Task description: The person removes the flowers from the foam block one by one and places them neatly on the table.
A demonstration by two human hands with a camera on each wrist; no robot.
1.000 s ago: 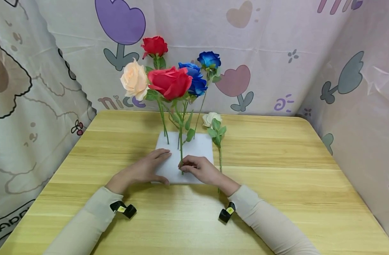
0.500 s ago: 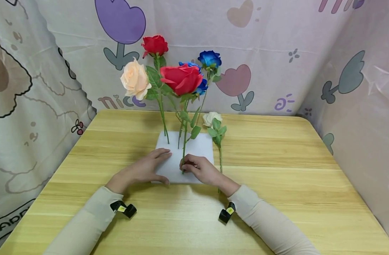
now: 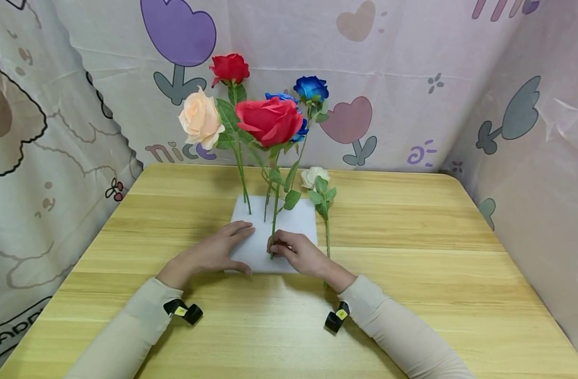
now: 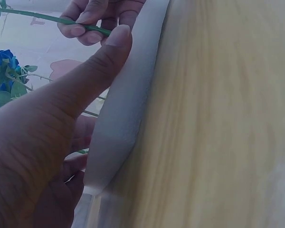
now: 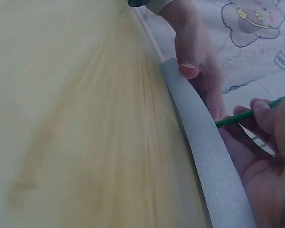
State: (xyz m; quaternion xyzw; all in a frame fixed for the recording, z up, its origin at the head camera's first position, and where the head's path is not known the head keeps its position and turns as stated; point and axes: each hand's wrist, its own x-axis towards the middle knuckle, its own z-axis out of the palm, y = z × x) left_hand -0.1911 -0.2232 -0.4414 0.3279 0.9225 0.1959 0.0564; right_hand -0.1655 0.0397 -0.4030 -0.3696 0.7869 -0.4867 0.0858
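My right hand [image 3: 296, 251] pinches the green stem of a large red rose [image 3: 270, 122] low down, right at the top of a white foam block [image 3: 289, 266]. The rose stands nearly upright, overlapping blue roses behind it in the head view. On the block's left side rests my left hand [image 3: 220, 247], fingers spread and thumb at the front edge. In the left wrist view the pinched stem [image 4: 47, 17] runs into the right fingers, beyond my left thumb. The right wrist view shows the stem [image 5: 240, 117] meeting the foam's upper face.
Behind stand a peach rose [image 3: 200, 120], another red rose [image 3: 229, 69] and a blue rose [image 3: 311, 88], their stems rising from the block's rear. A white rose [image 3: 315, 178] lies on the wooden table [image 3: 412, 237], right of the block. A printed cloth [image 3: 402, 47] hangs behind the table.
The large red rose's head has shifted right, covering more of the blue roses, and its stem now leans slightly right. Both hands stay in nearly the same place.
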